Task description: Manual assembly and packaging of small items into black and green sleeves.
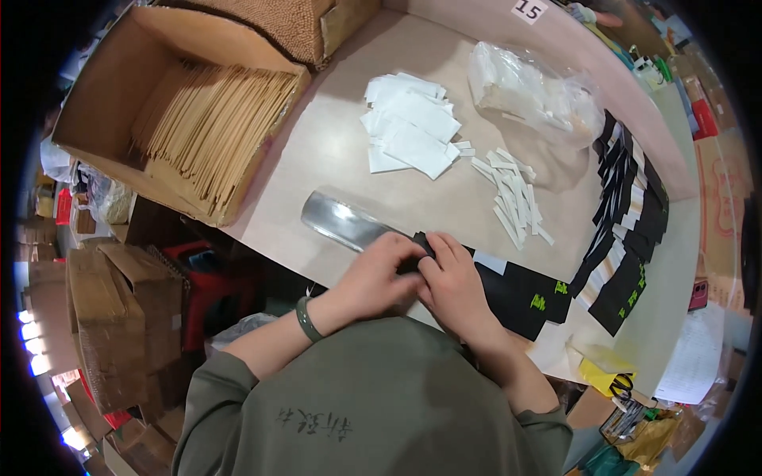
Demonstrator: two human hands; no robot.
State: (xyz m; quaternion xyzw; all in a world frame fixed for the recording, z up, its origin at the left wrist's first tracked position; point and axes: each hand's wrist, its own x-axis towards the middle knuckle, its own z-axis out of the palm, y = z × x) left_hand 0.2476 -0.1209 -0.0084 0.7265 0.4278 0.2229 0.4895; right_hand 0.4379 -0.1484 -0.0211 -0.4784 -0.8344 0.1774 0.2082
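Note:
My left hand (pixel 386 274) and my right hand (pixel 452 282) meet at the front edge of the table, fingers curled together around a small black paper piece (pixel 425 243). Most of that piece is hidden by the fingers. A shiny silver strip with a rounded end (pixel 341 220) lies on the table and runs toward my left hand; whether the hand touches it I cannot tell. Beside my right hand, black paper sleeves (pixel 508 300) with green print overlap one another, with a white patch showing near the fingers.
An open cardboard box (pixel 262 147) holds a row of brown envelopes (pixel 214 127). White cards (pixel 417 119), thin white strips (pixel 514 198) and a clear plastic bag (pixel 536 95) lie farther back. More black sleeves (pixel 627 214) fan along the low right wall (pixel 683 230).

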